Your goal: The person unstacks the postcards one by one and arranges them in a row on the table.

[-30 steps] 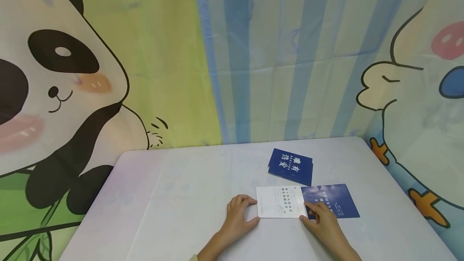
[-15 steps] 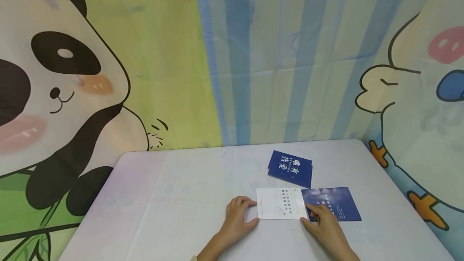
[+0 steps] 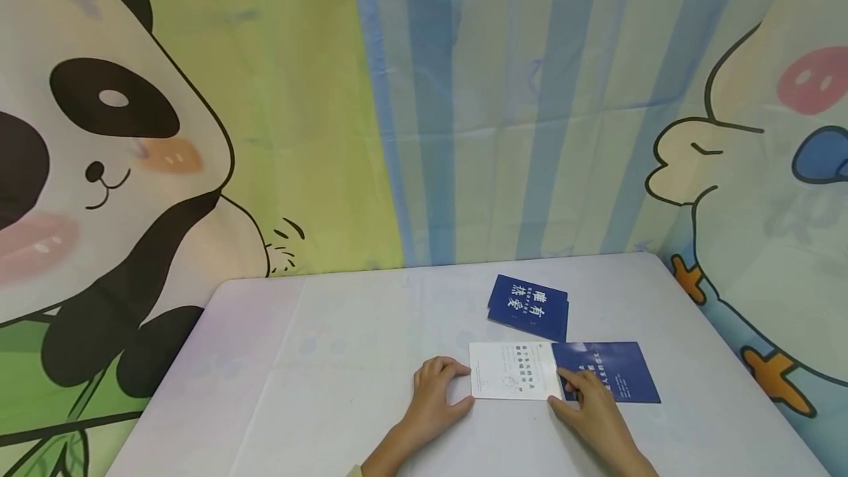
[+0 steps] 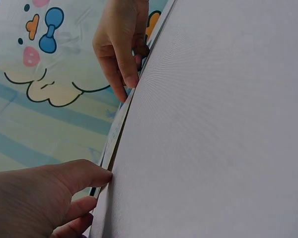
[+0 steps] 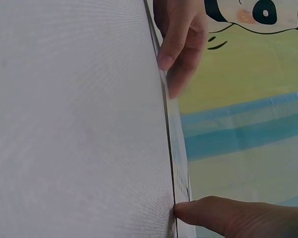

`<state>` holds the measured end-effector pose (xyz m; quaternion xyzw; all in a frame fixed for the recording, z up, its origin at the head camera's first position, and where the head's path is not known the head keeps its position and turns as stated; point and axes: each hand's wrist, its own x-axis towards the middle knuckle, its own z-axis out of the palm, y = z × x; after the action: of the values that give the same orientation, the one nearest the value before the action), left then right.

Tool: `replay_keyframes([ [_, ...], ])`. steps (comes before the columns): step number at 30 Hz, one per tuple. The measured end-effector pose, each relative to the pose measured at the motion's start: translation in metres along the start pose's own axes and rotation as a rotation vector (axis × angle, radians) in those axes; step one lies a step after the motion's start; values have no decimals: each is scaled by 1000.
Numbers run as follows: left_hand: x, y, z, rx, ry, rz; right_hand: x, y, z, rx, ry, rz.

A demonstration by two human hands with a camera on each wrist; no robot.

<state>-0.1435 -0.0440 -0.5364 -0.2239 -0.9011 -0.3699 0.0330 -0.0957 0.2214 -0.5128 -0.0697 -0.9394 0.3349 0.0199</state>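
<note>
Booklet partly hidden behind right fingers; fine print illegible.

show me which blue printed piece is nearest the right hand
The blue piece beside the white sheet, partly hidden by the right hand; the overlapping blue pile lies farther back on the table.

Found 唯有热爱 in large white characters, set in two columns, on the upper blue card of the offset pair; could not make out the finer white lettering between them; noted columns of dark characters on the white page, too small to read with certainty; noted white characters on the adjoining dark blue page, partly behind the right hand, likewise not securely legible.
</note>
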Motion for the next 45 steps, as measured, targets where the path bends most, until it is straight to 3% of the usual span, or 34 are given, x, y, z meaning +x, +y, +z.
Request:
replay_keyframes([
  [8, 0, -2, 1, 11, 1, 26, 0, 0, 0, -15, 18, -22],
  [14, 2, -4, 0, -42, -1, 2, 0, 2, 3, 11, 164, -119],
  [22, 10, -4, 3, -153, 71, -49, 6, 7, 5, 95, 335, -268],
  [26, 18, -3, 8, -254, 111, -90, 11, 7, 4, 108, 352, -283],
  [33, 42, 2, 17, -282, 178, -140, 16, 7, 2, 120, 372, -302],
  [39, 56, 3, 21, -280, 173, -159, 18, 7, 1, 133, 392, -320],
  [45, 67, 4, 24, -277, 150, -138, 23, 8, -2, 129, 400, -288],
])
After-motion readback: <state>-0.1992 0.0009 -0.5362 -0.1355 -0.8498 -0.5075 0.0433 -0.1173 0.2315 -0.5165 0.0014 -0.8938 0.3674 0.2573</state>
